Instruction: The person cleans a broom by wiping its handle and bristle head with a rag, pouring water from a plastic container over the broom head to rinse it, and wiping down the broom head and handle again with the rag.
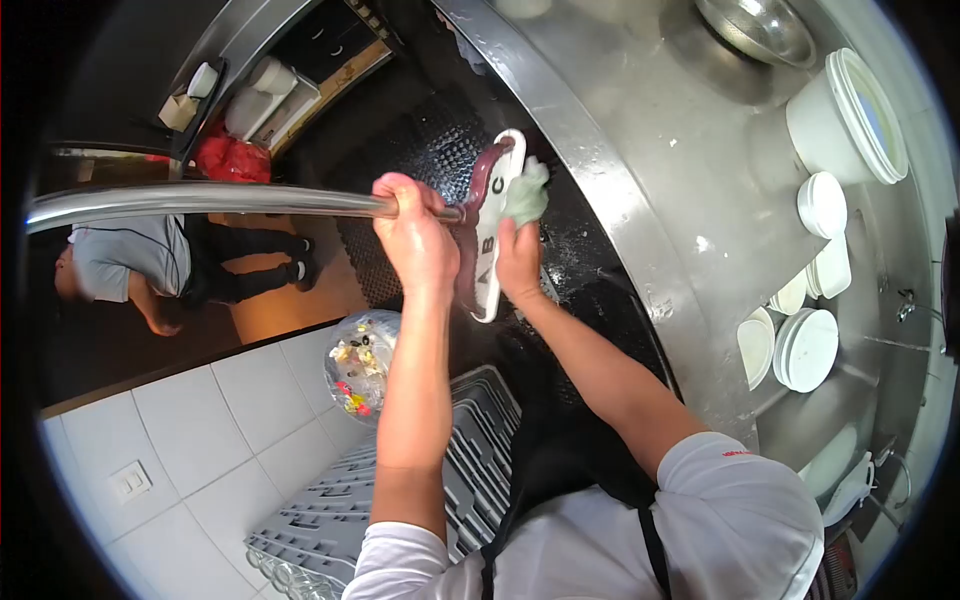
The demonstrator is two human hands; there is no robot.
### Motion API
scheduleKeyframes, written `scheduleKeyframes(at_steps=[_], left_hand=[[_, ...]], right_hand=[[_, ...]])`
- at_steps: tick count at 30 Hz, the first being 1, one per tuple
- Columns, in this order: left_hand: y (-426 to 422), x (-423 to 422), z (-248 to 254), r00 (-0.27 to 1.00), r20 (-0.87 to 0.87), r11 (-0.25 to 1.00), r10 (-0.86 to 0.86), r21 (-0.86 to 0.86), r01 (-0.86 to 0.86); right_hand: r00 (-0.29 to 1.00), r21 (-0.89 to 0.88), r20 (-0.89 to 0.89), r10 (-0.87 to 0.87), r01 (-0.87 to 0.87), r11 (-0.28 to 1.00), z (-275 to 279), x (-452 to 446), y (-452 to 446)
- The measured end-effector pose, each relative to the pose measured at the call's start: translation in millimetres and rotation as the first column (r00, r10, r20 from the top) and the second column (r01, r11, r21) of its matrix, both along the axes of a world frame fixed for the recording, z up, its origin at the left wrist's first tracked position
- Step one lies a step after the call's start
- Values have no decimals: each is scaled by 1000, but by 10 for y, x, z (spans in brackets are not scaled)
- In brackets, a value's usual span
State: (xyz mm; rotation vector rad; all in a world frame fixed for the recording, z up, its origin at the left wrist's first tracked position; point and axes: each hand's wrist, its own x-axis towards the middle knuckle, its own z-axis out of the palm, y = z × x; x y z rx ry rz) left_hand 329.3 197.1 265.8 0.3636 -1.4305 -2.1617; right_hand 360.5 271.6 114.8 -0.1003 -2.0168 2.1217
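Observation:
My left hand [415,235] is closed around a shiny metal pole [250,200], near the end where a long head joins it. That head [498,215] has a white edge with dark letters and a dark red strip along one side. In my right hand [520,255] is a pale green cloth [527,195], bunched against the white edge of the head. Both hands are above a dark, wet floor mat.
A steel counter [640,200] on the right bears a white bucket [835,120], a metal bowl [755,30] and stacked white containers [808,350]. Grey racks [340,500] and a bin bag with scraps [360,365] are at lower left. Another person [135,265] stands at far left.

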Motion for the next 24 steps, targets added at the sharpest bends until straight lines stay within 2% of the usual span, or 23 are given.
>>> scheduleKeyframes(at_steps=[1, 3, 5, 7, 8, 9, 10, 13, 15, 17, 18, 19, 21, 22, 24], left_hand=[[-20, 0, 194, 998, -33, 998, -50, 32, 51], [-142, 11, 477, 991, -17, 991, -133, -7, 132], [-166, 16, 582, 989, -73, 992, -127, -26, 126], [-301, 25, 232, 971, 191, 874, -147, -435, 218], [-312, 22, 33, 912, 299, 930, -281, -151, 336], [-367, 63, -196, 871, 362, 933, -331, -11, 359], [-375, 82, -249, 878, 340, 927, -336, -43, 372], [-422, 139, -368, 901, 335, 930, -277, -144, 339], [-417, 168, -376, 922, 322, 939, -215, -192, 286], [-463, 165, -338, 927, 305, 946, -220, -166, 279], [-480, 164, -308, 927, 307, 947, -216, -166, 275], [-497, 173, -276, 927, 309, 948, -211, -167, 271], [-505, 187, -225, 927, 315, 955, -203, -146, 259], [-494, 195, -220, 926, 320, 960, -199, -125, 250], [-466, 208, -219, 925, 332, 969, -185, -96, 228]], right_hand=[[998, -95, 62, -32, 38, 995, 202, -84, 31], [987, -244, -34, -155, 142, 959, 553, -337, 55], [1000, -267, -3, -29, 27, 963, 472, -609, 46], [999, -245, -18, 38, -42, 969, 519, -668, -28], [998, -211, -48, 36, -45, 976, 590, -678, -114], [997, -176, -77, 31, -44, 983, 640, -695, -173], [995, -84, -82, 56, -63, 995, 617, -682, -220], [994, -215, 49, 95, -82, 973, 568, -628, -277], [995, 125, 39, 94, -98, 987, 574, -621, -205], [994, 418, -28, 105, -84, 905, 641, -647, -90], [996, 341, -69, 57, -30, 940, 694, -662, -23], [984, 498, -169, 51, 40, 866, 763, -690, 91], [953, 329, -269, 139, -45, 943, 957, -777, 257], [960, 95, -200, 195, -180, 979, 1088, -814, 272], [932, -61, -177, 316, -331, 942, 1312, -875, 220]])
